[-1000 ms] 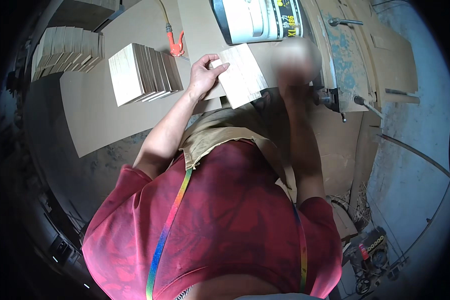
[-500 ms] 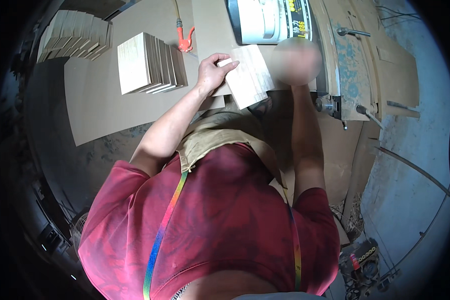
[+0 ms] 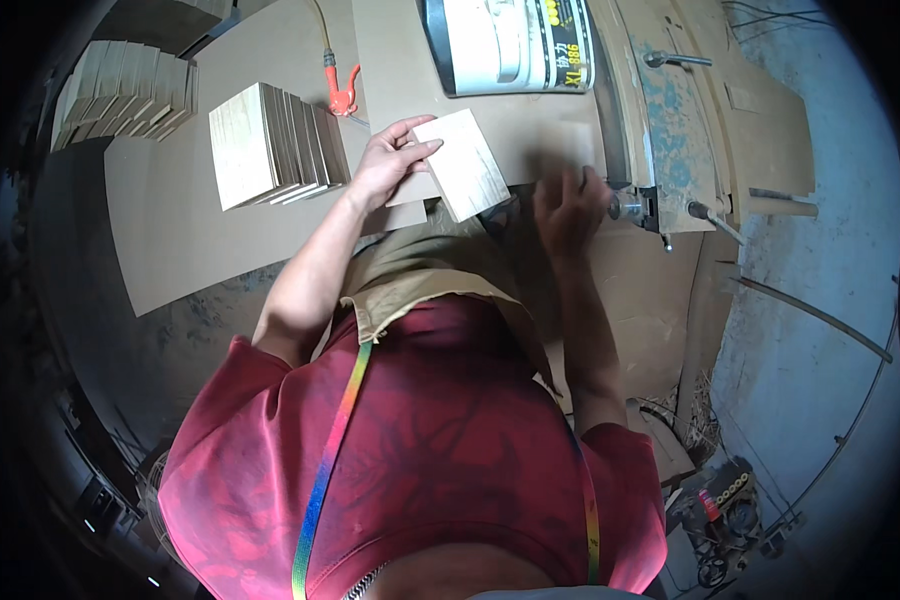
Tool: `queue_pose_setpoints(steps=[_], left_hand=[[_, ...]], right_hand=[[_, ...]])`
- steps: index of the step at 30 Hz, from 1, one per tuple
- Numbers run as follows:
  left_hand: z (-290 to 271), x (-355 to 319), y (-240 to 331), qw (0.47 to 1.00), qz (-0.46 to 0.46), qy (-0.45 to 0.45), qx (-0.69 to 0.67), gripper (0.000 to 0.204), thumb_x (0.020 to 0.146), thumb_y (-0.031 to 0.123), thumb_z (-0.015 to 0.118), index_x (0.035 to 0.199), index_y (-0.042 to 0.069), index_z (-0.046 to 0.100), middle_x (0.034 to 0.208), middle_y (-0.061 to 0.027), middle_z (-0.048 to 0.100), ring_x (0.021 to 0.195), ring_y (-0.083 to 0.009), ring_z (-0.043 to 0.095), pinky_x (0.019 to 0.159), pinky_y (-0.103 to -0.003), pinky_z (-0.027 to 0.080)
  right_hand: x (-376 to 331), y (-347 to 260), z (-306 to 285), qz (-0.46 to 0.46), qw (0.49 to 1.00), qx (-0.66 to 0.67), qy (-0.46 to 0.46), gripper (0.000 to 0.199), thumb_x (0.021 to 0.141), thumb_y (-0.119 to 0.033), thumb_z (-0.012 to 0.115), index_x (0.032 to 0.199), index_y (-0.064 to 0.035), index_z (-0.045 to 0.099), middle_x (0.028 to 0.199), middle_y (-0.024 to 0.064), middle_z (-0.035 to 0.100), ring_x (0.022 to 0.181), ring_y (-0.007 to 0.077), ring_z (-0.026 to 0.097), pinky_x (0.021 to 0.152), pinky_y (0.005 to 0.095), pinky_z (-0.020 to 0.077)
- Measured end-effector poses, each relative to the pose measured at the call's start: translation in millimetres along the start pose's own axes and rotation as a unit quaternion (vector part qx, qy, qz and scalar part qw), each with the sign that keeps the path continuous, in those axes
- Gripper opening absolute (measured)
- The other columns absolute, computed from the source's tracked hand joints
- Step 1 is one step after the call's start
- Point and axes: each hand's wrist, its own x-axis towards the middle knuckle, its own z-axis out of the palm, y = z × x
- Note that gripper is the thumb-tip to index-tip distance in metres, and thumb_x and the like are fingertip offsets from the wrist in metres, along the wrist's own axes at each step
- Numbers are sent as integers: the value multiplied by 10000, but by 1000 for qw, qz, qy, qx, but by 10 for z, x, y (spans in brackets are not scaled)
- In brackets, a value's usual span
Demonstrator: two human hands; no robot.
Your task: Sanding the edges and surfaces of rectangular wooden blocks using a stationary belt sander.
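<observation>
My left hand (image 3: 395, 165) is closed on a pale rectangular wooden board (image 3: 465, 165), its thumb on the top face and its fingers at the left edge. The board is tilted above the near edge of the work surface, one long side edge showing. To its right, apart from it, is my right hand (image 3: 572, 205). The fingers there are bent and spaced apart, with nothing visible in them; a dark blur lies just beyond. Left of my left hand, a row of similar wooden boards (image 3: 242, 150) stands on edge on the brown sheet.
A second row of boards (image 3: 120, 90) stands at the far left. A red-handled air blow gun (image 3: 343, 95) with a hose lies beyond my left hand. At the back is a white-and-black container (image 3: 515, 45). A worn machine bench (image 3: 675, 150) with metal clamps borders the right.
The boards in my left hand showed stepped, offset edges and now look like one squared piece. My right hand has drawn nearer to me. The whole view has shifted slightly.
</observation>
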Motion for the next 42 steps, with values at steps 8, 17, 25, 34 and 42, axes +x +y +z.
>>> queue_pose_setpoints(steps=[8,17,25,34,42], left_hand=[[55,42,30,1000,3,18,7,326,1005,2,831,1314,-36,733,1051,-103,776,791,-86,703,693,-175,602],[143,173,-143,991,44,70,107,309,1007,-45,803,1303,-48,713,1092,-109,781,795,-83,714,749,-188,634],[-122,-82,103,997,10,-57,-60,238,994,-17,838,1215,-44,754,984,-80,784,774,-76,691,692,-172,580],[108,132,-44,994,16,81,76,223,994,-4,846,1197,-34,758,904,-59,765,736,-78,698,662,-185,594],[9,68,-101,993,40,80,71,229,992,0,850,1194,-42,751,903,-63,760,739,-82,707,666,-191,607]], right_hand=[[862,353,743,-31,997,-39,50,375,944,-128,802,1301,-39,733,1378,227,619,1219,401,625,1024,504,589],[136,-641,250,-42,991,109,-70,674,825,-317,906,1409,-47,703,1318,240,647,1152,447,616,993,558,545],[124,282,268,9,994,-105,-1,549,937,-247,839,1421,-48,673,1373,215,639,1234,427,627,1045,541,550],[794,71,658,38,999,6,32,534,921,-241,870,1382,-40,691,1351,237,637,1183,401,636,943,502,594],[3,-664,101,-6,984,168,-61,646,806,-257,892,1373,-21,690,1356,263,603,1155,473,593,986,547,563]])
